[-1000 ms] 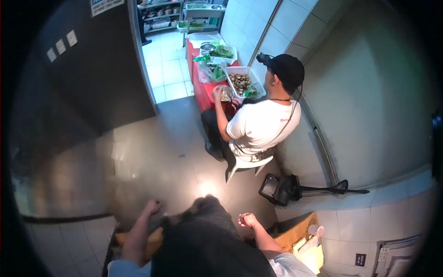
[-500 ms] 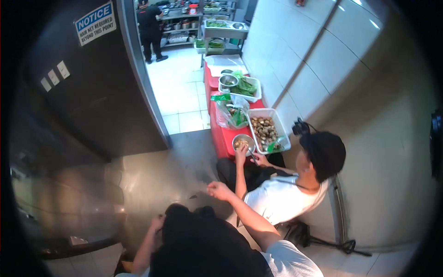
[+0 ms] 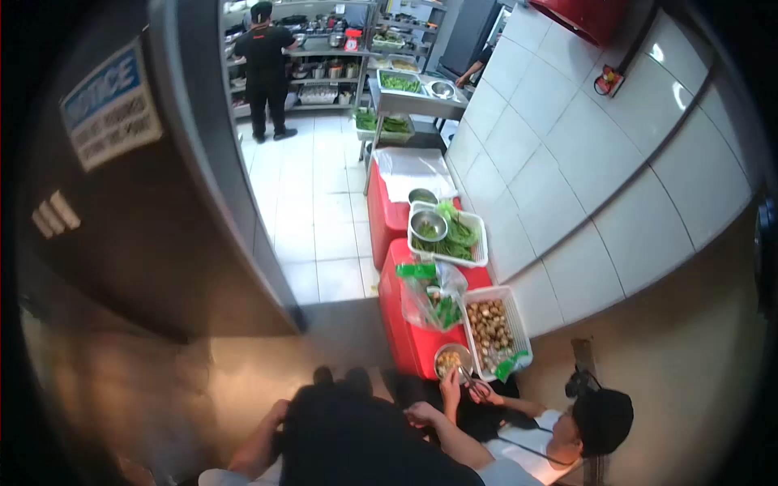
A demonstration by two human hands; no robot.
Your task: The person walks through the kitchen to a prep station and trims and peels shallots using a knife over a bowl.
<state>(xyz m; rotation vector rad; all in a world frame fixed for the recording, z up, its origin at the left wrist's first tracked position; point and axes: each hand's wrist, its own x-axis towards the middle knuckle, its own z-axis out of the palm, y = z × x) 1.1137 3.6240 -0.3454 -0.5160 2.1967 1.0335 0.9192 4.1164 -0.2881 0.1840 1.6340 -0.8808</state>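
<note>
Left hand [image 3: 278,415]: fingers lost against dark clothing [image 3: 356,437]. Right hand [image 3: 420,415]: small, finger pose unclear. Notice sign [image 3: 113,107]: smaller lettering blurred. Red fixture [image 3: 579,14]: cut off by top edge. Far co-worker's arm [image 3: 472,71]: body mostly hidden behind wall [image 3: 527,105].

A commercial kitchen, seen from its doorway: a worker in dark clothing [image 3: 266,69] stands at steel shelving [image 3: 324,73] stacked with metal pots, while a metal prep table [image 3: 417,99] bears a tray of chopped greens [image 3: 399,82]. White tiles cover the floor [image 3: 320,219] and wall [image 3: 551,146]. Beside the entrance, red containers [image 3: 392,215] support baskets of leafy vegetables [image 3: 466,243] and brown, rounded produce [image 3: 490,328], opposite a posted "NOTICE" sign [image 3: 112,105].
</note>
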